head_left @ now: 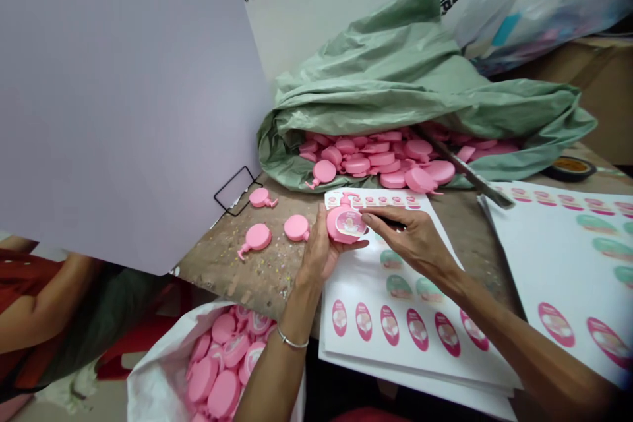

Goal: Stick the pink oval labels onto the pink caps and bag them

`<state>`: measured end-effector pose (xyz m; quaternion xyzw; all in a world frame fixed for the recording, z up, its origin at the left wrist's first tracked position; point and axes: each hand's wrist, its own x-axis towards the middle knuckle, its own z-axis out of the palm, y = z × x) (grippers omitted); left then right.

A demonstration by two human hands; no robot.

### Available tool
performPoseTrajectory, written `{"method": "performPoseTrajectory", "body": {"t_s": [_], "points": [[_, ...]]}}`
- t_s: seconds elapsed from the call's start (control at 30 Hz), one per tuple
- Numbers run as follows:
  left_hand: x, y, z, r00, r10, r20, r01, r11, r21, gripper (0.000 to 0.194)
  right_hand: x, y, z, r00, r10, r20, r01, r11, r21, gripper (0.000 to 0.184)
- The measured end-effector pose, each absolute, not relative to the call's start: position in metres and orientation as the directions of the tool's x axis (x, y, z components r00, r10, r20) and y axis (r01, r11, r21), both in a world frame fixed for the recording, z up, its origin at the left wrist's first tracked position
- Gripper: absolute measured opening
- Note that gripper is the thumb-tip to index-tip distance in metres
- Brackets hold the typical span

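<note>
The worn, speckled wooden tabletop [222, 273] carries three loose pink plastic bottle-shaped pieces [258, 238], two white sheets of oval pink labels [420, 330], a crumpled green plastic sack [395, 79] spilling more pink pieces [380, 159], and a roll of tape [568, 168] near the far edge.

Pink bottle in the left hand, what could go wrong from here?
The label on the pink bottle might end up crooked or creased, since the right hand is working on it while the left hand alone supports the bottle. The bottle could also slip from that one-handed hold and land on the sticker sheet. The loose bottles lying near the edge of the table might get knocked off.
</note>
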<state>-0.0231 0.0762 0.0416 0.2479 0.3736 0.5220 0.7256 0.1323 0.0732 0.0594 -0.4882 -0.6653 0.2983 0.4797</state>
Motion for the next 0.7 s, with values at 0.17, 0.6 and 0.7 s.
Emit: {"method": "performPoseTrajectory", "body": {"t_s": [0.17,0.6,0.7], "points": [[-0.0190,0.0692,0.0457,0.188,0.941,-0.280,-0.565,0.337,0.753,0.056,0.1340,0.0680,0.0599,-0.076,0.927,0.366,0.401,0.365,-0.840,0.019],[-0.0165,0.0652,0.0458,0.132,0.968,-0.212,-0.559,0.250,0.791,0.050,0.1348,0.0707,0.0570,-0.094,0.907,0.411,0.469,0.405,-0.785,0.018],[-0.0163,0.0654,0.0446,0.123,0.973,-0.194,-0.557,0.229,0.798,0.050,0.1343,0.0706,0.0573,-0.095,0.904,0.416,0.482,0.407,-0.776,0.018]]}}
